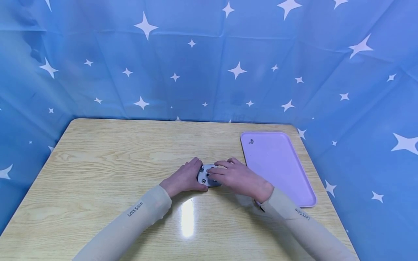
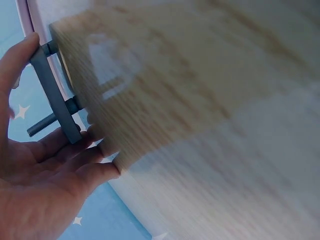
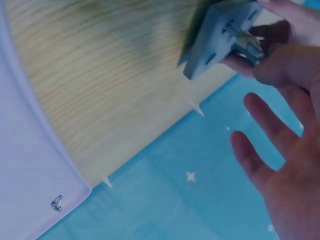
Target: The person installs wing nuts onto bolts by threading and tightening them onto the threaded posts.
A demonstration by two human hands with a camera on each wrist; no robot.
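Observation:
My left hand (image 1: 185,177) grips a grey metal plate (image 1: 204,176) with several holes by its edges, thumb at one end and fingers at the other. In the left wrist view the plate (image 2: 54,95) appears edge-on. A threaded bolt (image 2: 42,125) sticks out from one face, and short dark posts (image 2: 74,105) stand on the other. Over the plate's right part lies my right hand (image 1: 240,177). Its thumb and a finger pinch a small metal fitting (image 3: 246,46) on the plate's face, while its other fingers stretch free. The fitting's exact kind is partly hidden by the fingers.
A shallow purple tray (image 1: 272,159) lies on the right of the wood-grain table (image 1: 114,159). A small dark curl (image 1: 251,141) shows in its far left corner. Blue star-patterned cloth (image 1: 196,72) hangs behind the table and along its sides.

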